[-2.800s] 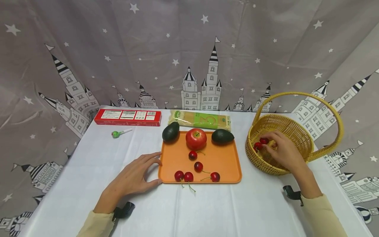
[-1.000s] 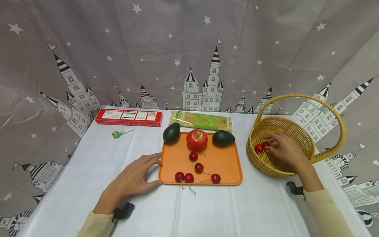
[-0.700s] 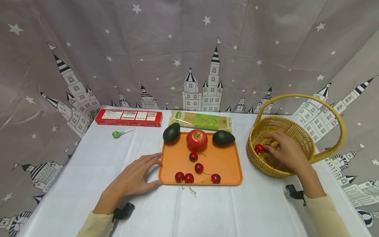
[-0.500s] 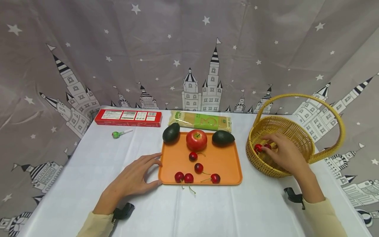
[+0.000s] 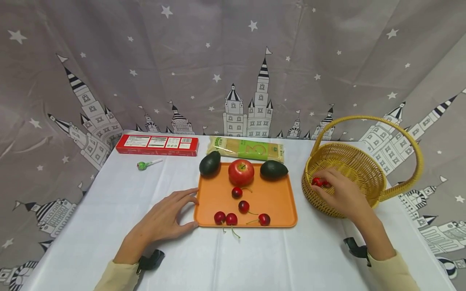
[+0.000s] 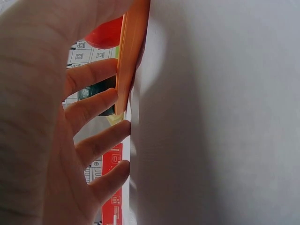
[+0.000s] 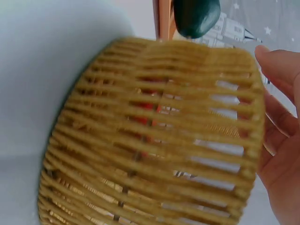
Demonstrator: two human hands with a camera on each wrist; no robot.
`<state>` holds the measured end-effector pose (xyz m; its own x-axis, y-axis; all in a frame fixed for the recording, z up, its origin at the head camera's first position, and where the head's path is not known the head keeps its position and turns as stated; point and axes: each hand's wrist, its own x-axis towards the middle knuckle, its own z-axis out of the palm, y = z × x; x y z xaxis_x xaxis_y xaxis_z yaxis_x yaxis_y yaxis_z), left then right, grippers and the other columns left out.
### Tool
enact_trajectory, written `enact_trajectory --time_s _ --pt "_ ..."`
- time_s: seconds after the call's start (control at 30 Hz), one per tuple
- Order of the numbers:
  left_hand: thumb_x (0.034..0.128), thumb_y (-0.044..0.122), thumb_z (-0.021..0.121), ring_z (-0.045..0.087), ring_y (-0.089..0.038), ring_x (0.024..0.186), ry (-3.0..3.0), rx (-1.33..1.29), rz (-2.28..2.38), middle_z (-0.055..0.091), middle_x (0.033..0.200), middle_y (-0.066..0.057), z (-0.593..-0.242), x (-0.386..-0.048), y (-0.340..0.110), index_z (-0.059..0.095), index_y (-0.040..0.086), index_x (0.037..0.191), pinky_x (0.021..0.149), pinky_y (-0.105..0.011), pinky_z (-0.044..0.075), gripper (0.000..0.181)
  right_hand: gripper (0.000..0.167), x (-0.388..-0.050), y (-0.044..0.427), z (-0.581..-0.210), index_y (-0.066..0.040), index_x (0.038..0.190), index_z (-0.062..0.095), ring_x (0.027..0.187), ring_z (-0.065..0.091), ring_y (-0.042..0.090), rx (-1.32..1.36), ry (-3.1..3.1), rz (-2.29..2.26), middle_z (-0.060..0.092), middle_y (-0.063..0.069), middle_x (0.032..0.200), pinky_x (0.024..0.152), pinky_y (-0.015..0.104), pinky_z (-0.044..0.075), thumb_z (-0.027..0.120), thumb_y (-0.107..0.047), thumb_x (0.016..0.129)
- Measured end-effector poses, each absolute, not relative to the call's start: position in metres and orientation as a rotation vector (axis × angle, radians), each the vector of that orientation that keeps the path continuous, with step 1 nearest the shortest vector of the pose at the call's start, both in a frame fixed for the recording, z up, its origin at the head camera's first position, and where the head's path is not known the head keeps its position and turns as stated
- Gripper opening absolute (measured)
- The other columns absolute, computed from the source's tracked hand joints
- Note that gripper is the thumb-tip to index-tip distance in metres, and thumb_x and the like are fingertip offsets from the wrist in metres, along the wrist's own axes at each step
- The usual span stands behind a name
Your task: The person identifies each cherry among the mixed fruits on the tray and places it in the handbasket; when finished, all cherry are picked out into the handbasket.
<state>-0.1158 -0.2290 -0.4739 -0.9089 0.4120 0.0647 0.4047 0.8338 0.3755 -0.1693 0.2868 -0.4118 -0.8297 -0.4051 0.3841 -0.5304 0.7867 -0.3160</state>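
In the head view, my left hand [image 5: 162,218] lies at the left edge of the orange tray [image 5: 214,202], fingers spread, thumb and fingertips against its rim. The left wrist view shows this hand [image 6: 89,136] beside the tray's edge [image 6: 129,51]. My right hand [image 5: 344,194] is over the wicker basket [image 5: 364,165], fingers loosely bent around dark red cherries [image 5: 317,181] without a visible grip. From the right wrist, the hand [image 7: 281,136] appears above the basket's rim, and red cherries [image 7: 147,110] show through the weave [image 7: 187,140].
On the tray are a red apple [image 5: 241,172], two avocados [image 5: 274,169] and several cherries [image 5: 244,206]. Behind it lies a green-and-yellow package [image 5: 247,148]. A red box [image 5: 157,145] and a green lollipop [image 5: 142,165] are at the back left. The basket's handle [image 5: 415,149] arches upward.
My right hand has shifted left and slightly toward me within the basket, nearer the cherries. One cherry, partly hidden earlier, shows beside the other. My left hand has stayed at the tray.
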Motion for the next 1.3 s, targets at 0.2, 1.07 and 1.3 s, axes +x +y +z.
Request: enact_trajectory --time_s 0.2,1.07,1.3 --pt "0.0827 0.054 0.086 0.05 -0.03 0.149 2.983 0.655 0.604 0.05 0.166 0.0 -0.473 -0.116 -0.229 0.067 0.032 0.13 0.117 -0.061 0.047 0.056 0.04 -0.165 0.277 -0.419 -0.013 0.119 0.075 0.093 0.07 0.016 0.877 -2.575 0.616 0.072 0.0 0.111 0.079 0.034 0.063 0.092 -0.007 0.083" --pt "0.0846 0.055 0.085 0.052 -0.032 0.147 2.998 0.669 0.609 0.052 0.164 -0.002 -0.475 -0.115 -0.229 0.067 0.031 0.129 0.115 -0.063 0.048 0.053 0.039 -0.138 0.233 -0.442 -0.015 0.121 0.075 0.098 0.07 0.015 1.064 -2.623 0.647 0.071 -0.004 0.12 0.085 0.037 0.065 0.092 -0.017 0.086" --pt "0.0844 0.052 0.086 0.053 -0.031 0.147 3.01 0.682 0.605 0.052 0.164 -0.001 -0.476 -0.115 -0.229 0.067 0.03 0.128 0.116 -0.061 0.048 0.052 0.035 -0.134 0.219 -0.446 -0.015 0.123 0.075 0.095 0.068 0.013 1.126 -2.685 0.661 0.071 -0.004 0.12 0.084 0.032 0.062 0.089 -0.019 0.091"
